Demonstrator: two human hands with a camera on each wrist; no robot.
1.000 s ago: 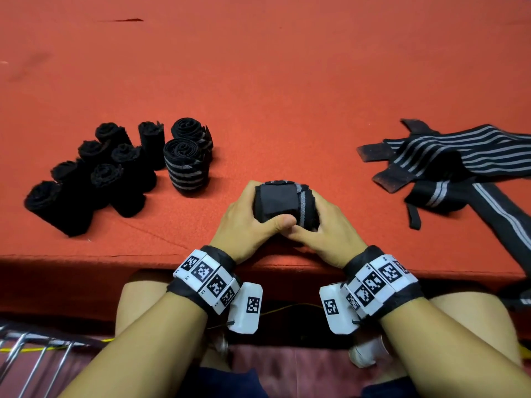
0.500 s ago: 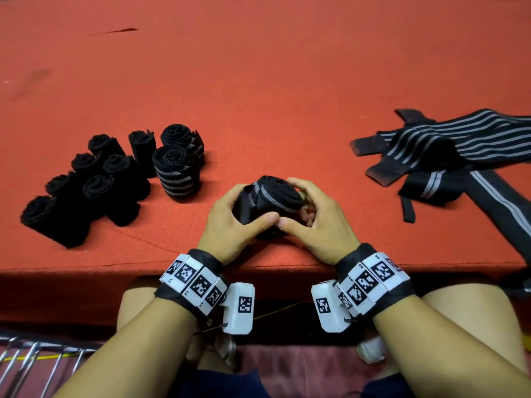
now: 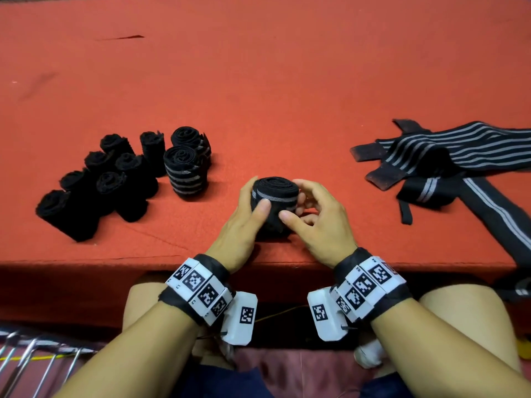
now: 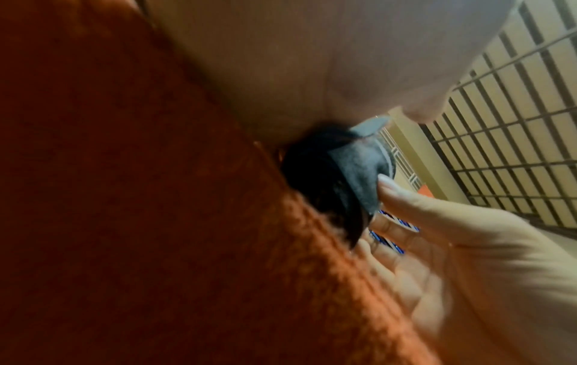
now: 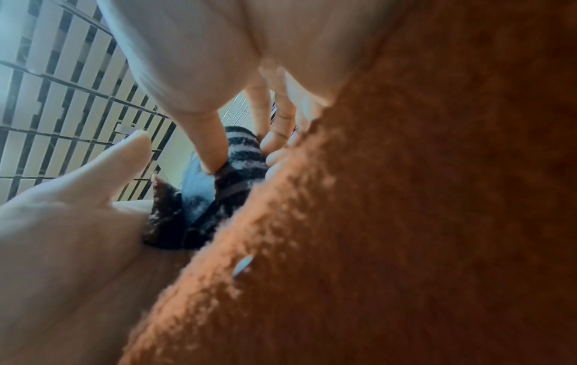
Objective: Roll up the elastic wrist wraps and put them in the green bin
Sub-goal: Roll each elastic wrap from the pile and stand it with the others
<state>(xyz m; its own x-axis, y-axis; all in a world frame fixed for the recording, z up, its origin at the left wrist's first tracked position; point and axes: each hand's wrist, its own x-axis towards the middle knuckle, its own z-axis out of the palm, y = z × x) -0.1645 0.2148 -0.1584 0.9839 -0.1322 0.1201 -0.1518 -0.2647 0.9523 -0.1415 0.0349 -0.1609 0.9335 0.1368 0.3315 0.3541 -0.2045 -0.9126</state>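
A rolled black wrist wrap (image 3: 274, 193) with grey stripes stands on end on the red table (image 3: 258, 81), near the front edge. My left hand (image 3: 248, 199) grips its left side, thumb across the front. My right hand (image 3: 301, 205) holds the right side with curled fingers, thumb tip on the front. In the left wrist view the roll (image 4: 324, 187) shows a grey hook-and-loop flap. In the right wrist view the striped roll (image 5: 240, 160) sits under my right index finger (image 5: 212, 143). No green bin is in view.
Several rolled black wraps (image 3: 115, 179) stand in a cluster at the left, with two striped rolls (image 3: 185, 173) beside them. A heap of unrolled striped wraps (image 3: 448, 156) lies at the right, one strap hanging over the table edge. A metal rack (image 3: 26, 357) is at bottom left.
The roll has been turned from lying on its side to standing on end between both hands. My right fingers have loosened and spread a little.
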